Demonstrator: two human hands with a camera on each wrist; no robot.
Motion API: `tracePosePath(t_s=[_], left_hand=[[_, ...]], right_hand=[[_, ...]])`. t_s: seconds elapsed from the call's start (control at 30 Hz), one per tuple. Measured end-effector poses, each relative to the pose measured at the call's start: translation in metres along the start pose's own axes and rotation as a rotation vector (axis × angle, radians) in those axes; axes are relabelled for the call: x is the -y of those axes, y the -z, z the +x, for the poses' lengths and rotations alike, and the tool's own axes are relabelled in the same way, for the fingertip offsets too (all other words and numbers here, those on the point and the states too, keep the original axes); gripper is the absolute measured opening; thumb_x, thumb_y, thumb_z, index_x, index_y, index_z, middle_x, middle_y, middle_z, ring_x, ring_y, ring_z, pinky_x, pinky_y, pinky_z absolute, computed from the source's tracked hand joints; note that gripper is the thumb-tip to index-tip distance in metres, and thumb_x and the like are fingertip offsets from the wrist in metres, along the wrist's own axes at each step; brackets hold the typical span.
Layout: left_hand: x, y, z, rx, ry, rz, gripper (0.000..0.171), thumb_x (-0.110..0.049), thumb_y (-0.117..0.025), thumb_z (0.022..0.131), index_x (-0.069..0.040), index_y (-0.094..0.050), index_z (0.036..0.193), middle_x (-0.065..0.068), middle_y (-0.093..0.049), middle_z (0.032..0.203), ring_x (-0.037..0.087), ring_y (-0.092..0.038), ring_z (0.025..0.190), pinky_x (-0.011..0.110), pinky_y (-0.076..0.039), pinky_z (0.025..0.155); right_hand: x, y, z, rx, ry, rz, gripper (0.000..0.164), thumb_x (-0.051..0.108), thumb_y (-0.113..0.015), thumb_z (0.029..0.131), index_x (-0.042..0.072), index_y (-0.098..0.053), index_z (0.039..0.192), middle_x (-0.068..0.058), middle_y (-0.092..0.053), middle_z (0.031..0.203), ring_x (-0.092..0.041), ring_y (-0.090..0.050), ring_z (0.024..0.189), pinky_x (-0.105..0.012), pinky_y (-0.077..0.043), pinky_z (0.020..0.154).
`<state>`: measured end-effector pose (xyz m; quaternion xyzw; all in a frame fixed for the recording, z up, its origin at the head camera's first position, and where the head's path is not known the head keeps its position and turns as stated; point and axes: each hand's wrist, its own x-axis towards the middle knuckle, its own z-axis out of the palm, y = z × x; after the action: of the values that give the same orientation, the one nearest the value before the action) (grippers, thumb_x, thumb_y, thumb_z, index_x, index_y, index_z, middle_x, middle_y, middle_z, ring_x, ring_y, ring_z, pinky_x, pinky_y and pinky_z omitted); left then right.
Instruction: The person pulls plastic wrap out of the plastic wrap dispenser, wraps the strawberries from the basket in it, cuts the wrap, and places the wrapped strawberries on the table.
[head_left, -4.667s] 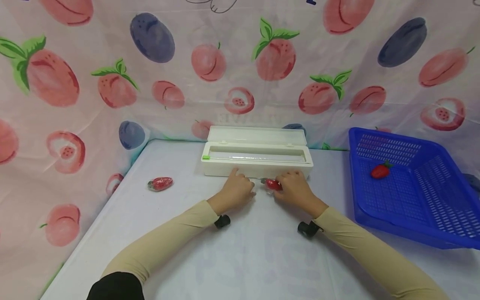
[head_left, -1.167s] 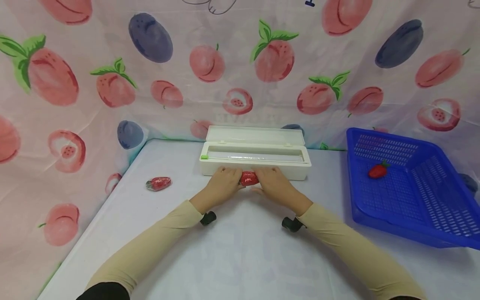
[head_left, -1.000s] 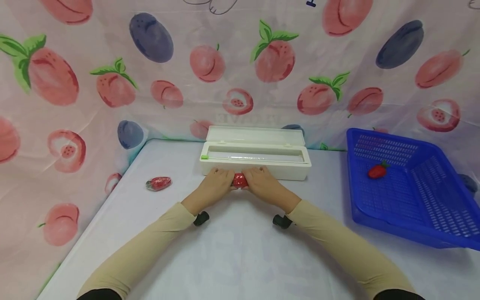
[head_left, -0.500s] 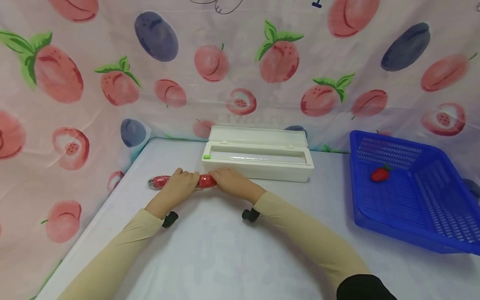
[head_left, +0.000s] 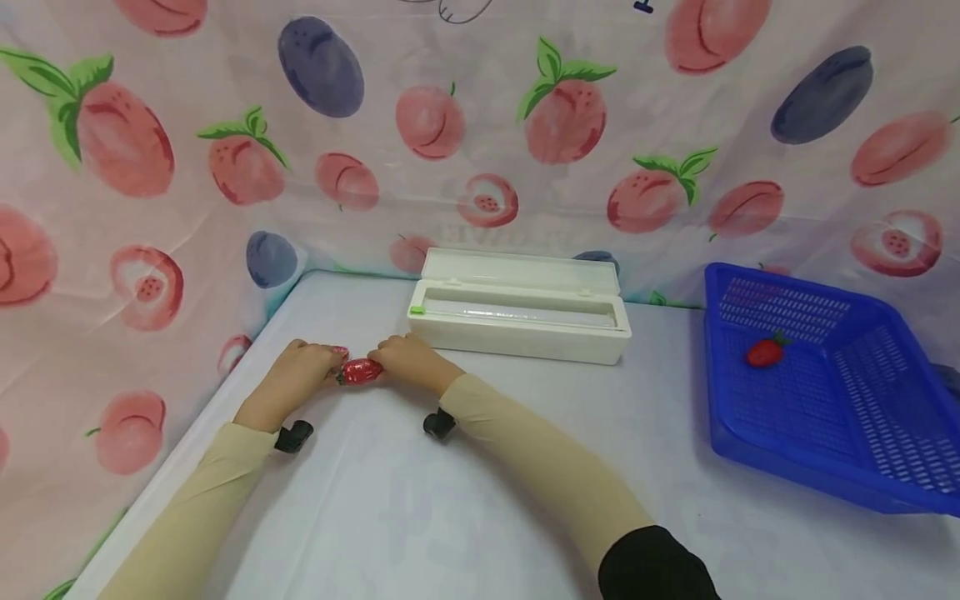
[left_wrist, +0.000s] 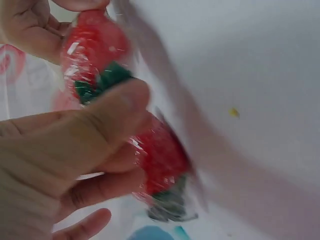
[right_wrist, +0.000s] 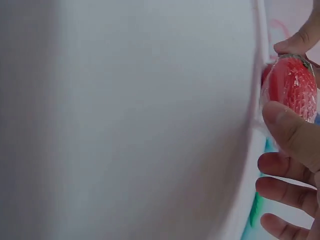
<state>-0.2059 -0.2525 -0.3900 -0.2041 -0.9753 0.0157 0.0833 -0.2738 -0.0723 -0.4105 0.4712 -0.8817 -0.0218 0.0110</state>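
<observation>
Between my two hands is a strawberry (head_left: 362, 372) wrapped in clear film, close over the white table. My left hand (head_left: 296, 379) pinches its leafy end; in the left wrist view the thumb (left_wrist: 117, 102) lies over the green leaves. My right hand (head_left: 412, 362) pinches the opposite, red end, and in the right wrist view its thumb (right_wrist: 287, 125) presses the film while the other fingers spread apart. A second wrapped strawberry (left_wrist: 160, 155) lies just behind the left fingers, mostly hidden in the head view.
A white cling film dispenser (head_left: 521, 342) stands at the back, lid (head_left: 521, 271) up, film roll (head_left: 517, 312) inside and a green slider (head_left: 417, 310) at its left end. On the right, a blue basket (head_left: 795, 467) holds one strawberry (head_left: 765, 352). A fruit-print cloth (head_left: 480, 100) hangs behind.
Both hands have carried the wrapped strawberry leftward along the table, from in front of the dispenser to beside the second wrapped strawberry. The head view has shifted slightly.
</observation>
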Motion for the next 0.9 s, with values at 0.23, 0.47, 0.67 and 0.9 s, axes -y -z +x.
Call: tracePosePath(t_s=[0.23, 0.47, 0.67, 0.9], left_hand=[[0.017, 0.000, -0.011, 0.110, 0.081, -0.056, 0.014, -0.010, -0.079, 0.068, -0.014, -0.067, 0.063, -0.003, -0.068, 0.065, 0.013, -0.059, 0.061, 0.047, -0.041, 0.073], [0.023, 0.009, -0.018, 0.206, 0.196, -0.144, 0.018, -0.015, -0.081, 0.068, -0.006, -0.071, 0.080, 0.005, -0.071, 0.077, 0.025, -0.063, 0.075, 0.046, -0.040, 0.071], [0.023, 0.013, -0.019, 0.208, 0.201, -0.125, 0.028, -0.019, -0.082, 0.067, -0.004, -0.070, 0.087, 0.009, -0.071, 0.083, 0.028, -0.064, 0.080, 0.049, -0.042, 0.073], [0.021, 0.023, -0.022, 0.200, 0.209, -0.084, 0.039, -0.022, -0.083, 0.067, -0.004, -0.068, 0.098, 0.012, -0.069, 0.090, 0.034, -0.063, 0.089, 0.056, -0.042, 0.080]], right_hand=[[0.017, -0.005, 0.023, 0.055, -0.033, 0.047, 0.039, 0.041, -0.062, 0.087, 0.024, -0.061, 0.121, 0.006, -0.068, 0.109, -0.011, -0.061, 0.101, -0.031, -0.046, 0.082], [0.024, 0.001, 0.025, 0.066, -0.036, 0.068, 0.045, 0.046, -0.060, 0.087, 0.029, -0.056, 0.128, 0.005, -0.066, 0.110, -0.012, -0.059, 0.105, -0.033, -0.045, 0.087], [0.027, 0.003, 0.025, 0.079, -0.053, 0.064, 0.054, 0.050, -0.061, 0.085, 0.025, -0.052, 0.132, 0.003, -0.064, 0.118, -0.014, -0.057, 0.110, -0.038, -0.045, 0.095], [0.023, 0.006, 0.018, 0.058, -0.054, 0.088, 0.075, 0.058, -0.062, 0.080, 0.021, -0.040, 0.142, 0.000, -0.056, 0.129, -0.014, -0.053, 0.119, -0.036, -0.046, 0.096]])
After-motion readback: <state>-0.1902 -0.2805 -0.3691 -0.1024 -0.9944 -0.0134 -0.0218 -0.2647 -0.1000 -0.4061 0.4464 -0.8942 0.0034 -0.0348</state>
